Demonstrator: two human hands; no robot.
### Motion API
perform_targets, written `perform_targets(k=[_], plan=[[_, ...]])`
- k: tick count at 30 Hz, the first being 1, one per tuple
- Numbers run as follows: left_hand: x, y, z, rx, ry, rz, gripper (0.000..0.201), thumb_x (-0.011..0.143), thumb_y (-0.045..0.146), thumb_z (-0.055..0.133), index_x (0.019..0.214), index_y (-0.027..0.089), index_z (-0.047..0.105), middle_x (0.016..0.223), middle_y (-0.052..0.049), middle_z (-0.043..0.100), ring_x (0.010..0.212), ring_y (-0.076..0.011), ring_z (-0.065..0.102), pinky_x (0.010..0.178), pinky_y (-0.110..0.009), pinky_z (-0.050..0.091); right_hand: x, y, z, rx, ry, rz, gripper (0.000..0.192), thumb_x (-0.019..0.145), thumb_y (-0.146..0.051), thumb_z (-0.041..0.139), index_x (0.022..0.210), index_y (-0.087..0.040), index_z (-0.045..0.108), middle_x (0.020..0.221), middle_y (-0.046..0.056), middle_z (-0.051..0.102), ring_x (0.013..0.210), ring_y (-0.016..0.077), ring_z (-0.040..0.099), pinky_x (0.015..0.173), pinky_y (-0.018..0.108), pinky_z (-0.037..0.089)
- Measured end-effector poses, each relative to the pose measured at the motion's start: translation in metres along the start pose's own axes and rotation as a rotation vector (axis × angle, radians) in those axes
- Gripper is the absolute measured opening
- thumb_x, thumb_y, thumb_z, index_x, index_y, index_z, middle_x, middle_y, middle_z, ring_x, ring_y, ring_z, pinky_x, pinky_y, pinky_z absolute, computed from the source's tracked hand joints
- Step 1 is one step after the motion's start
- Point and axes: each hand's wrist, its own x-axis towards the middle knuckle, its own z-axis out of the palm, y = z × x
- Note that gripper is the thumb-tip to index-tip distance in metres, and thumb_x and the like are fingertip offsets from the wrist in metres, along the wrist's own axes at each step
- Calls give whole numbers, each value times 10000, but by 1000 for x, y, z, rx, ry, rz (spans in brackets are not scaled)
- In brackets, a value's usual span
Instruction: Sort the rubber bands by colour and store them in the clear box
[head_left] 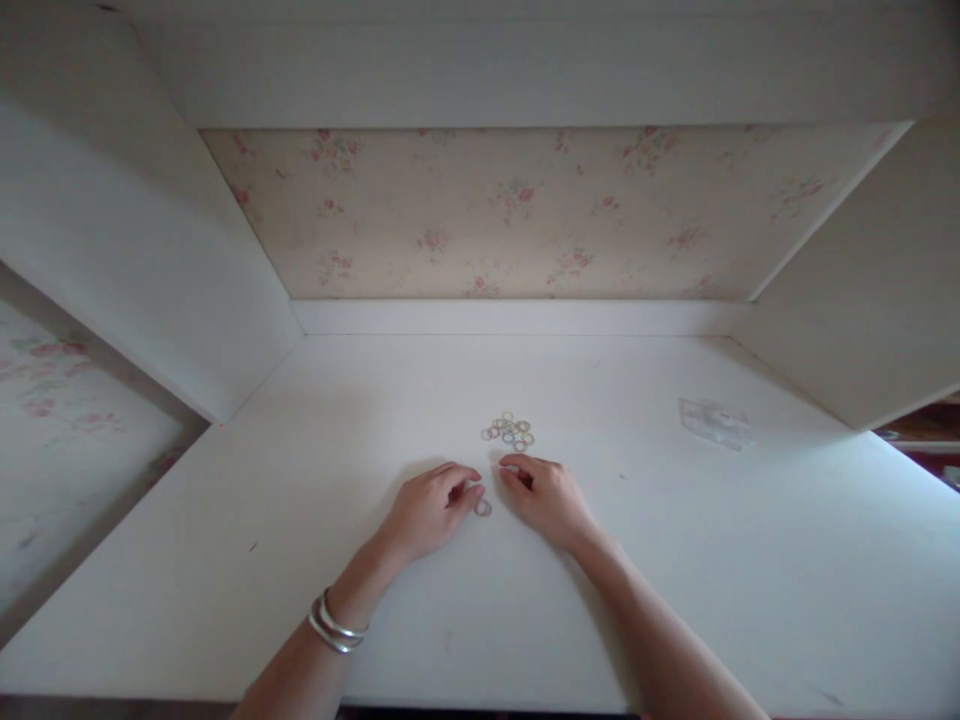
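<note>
A small pile of thin rings (508,430) in yellow, pink and bluish tints, like little rubber bands, lies on the white tabletop (390,400) just beyond my hands. Closer to me, one or two similar reddish rings (483,509) lie right beside my left thumb; I cannot tell whether the thumb touches them. My left hand (435,505) rests on its side, fingers curved, with a small gap between thumb and index tips. Facing it, my right hand (546,497) is curved the same way below the pile, its thumb and index tips slightly apart. Neither hand visibly holds anything.
A crumpled clear plastic bag (716,424) lies at the right of the table. White panels (187,250) stand on both sides, with a low white ledge (517,318) and floral wallpaper (517,215) behind. Two silver bangles (336,628) circle my left wrist.
</note>
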Motion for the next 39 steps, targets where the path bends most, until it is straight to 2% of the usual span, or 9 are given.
perform_targets(k=[3,6,9,13,18,24,29,36,39], plan=[[4,-4,2,-35,42,-27,299,931,362,386,917,218,648,833,-13,665,781,-150,598,728,-246,445,10,-10,4,-131,-31,60,363,899,-382,395,1202,-311,582,941,35,698,808,181,630,689,259,400],[6,-7,4,-95,88,-50,324,933,378,376,930,199,645,869,-33,675,807,-160,606,746,-255,451,24,-22,7,-257,-81,95,411,917,-390,345,1297,-343,494,1030,62,681,881,224,630,729,308,416],[7,-9,3,-164,133,-54,330,934,388,375,964,190,638,924,-47,678,849,-164,609,781,-263,457,34,-30,10,-325,-87,128,400,935,-383,295,1252,-336,534,1014,83,679,873,244,630,725,339,424],[7,-10,2,-198,137,-48,337,935,391,373,988,185,634,942,-59,677,871,-170,609,801,-273,462,36,-29,15,-321,-44,123,408,949,-398,265,1083,-312,640,976,77,681,851,236,628,711,329,420],[8,-11,3,-161,119,-54,353,942,393,350,983,187,634,945,-58,674,883,-176,605,813,-285,452,28,-20,15,-300,-43,102,374,950,-378,295,1040,-272,642,978,75,679,832,214,630,677,291,398],[6,-11,4,-115,107,-53,364,950,394,330,975,197,634,939,-50,675,874,-170,608,800,-272,450,16,-13,15,-354,-27,13,335,964,-327,285,1014,-248,606,923,51,697,787,207,646,615,271,355],[5,-8,2,-109,99,-50,376,956,390,317,981,196,638,934,-52,679,871,-168,610,809,-274,448,9,-9,16,-396,1,-43,283,959,-279,322,973,-230,600,880,41,700,770,197,637,634,267,351],[6,-10,3,-139,98,-83,365,953,390,324,953,202,637,933,-34,681,849,-158,609,801,-254,444,-18,-2,15,-129,16,-225,270,966,-307,339,955,-233,599,845,2,686,759,160,605,693,258,384],[7,-10,4,-139,95,-95,339,948,380,344,947,207,635,937,-25,681,853,-157,609,798,-250,441,-30,0,17,-88,-2,-339,251,966,-284,348,964,-235,594,869,-13,690,704,144,596,699,272,388]])
